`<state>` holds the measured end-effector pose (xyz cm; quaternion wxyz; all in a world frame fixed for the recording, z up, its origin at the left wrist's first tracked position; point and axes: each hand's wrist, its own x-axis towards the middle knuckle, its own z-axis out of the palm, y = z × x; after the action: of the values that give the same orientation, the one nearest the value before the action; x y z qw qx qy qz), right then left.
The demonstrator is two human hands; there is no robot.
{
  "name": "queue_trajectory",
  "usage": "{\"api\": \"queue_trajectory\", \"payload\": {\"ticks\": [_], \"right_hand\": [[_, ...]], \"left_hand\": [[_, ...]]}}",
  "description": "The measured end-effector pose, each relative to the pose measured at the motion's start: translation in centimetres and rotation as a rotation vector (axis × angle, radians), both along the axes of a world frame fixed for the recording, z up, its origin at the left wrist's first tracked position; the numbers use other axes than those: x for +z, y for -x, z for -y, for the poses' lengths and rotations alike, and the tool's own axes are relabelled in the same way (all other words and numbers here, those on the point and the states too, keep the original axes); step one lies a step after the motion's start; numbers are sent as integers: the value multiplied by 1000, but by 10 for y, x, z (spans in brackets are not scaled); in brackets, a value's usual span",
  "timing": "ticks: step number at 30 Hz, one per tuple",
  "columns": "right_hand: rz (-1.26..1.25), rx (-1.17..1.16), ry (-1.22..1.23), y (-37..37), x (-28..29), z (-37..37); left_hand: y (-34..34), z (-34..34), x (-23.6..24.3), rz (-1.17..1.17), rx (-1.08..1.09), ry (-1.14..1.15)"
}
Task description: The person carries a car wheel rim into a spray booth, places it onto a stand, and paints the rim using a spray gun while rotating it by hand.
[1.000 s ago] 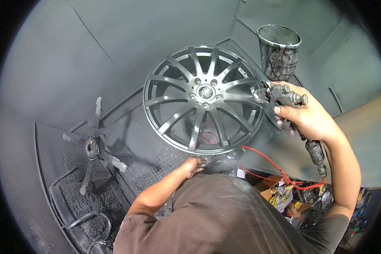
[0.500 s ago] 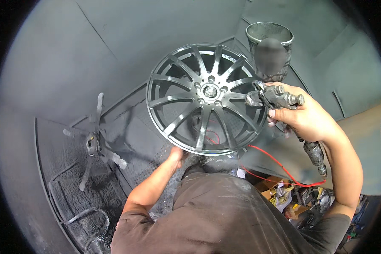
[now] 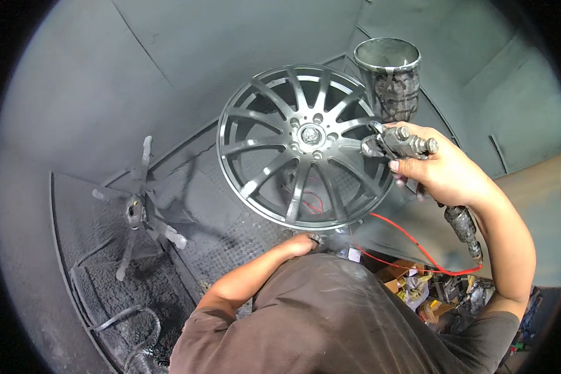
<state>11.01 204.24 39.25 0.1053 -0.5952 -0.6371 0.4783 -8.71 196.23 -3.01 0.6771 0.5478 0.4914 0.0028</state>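
A dark grey multi-spoke wheel rim faces up in the middle of the view. My right hand is wrapped round a paint-crusted spray gun at the rim's right side, its nozzle over the spokes' outer ends. The gun's cup, stained with dark paint, stands beyond it. A red hose runs from the gun's lower end. Just below the rim's near edge, my left hand is closed at a small dark piece; what it grips is mostly hidden. Whatever supports the rim is hidden too.
A paint-coated stand with several arms is at the left. Grey booth walls enclose the far side. A hose lies at lower left. Cardboard, bags and clutter fill the lower right.
My left hand has shifted right, below the rim's near edge. The rim has turned slightly clockwise. The spray gun and its cup have moved a little left.
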Motion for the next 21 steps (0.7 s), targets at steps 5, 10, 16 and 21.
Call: {"api": "queue_trajectory", "payload": {"ticks": [5,10,16,21], "right_hand": [[29,-29,-135,-14,-15,-16],[23,-96,-172,-9,-11,-15],[-54,27,-78,-6,-9,-6],[45,15,-20,6,-4,-1]], "left_hand": [[38,7,-43,114,310,230],[86,0,-64,87,599,345],[131,-39,-72,356,1195,209],[137,-55,-61,491,1169,259]]}}
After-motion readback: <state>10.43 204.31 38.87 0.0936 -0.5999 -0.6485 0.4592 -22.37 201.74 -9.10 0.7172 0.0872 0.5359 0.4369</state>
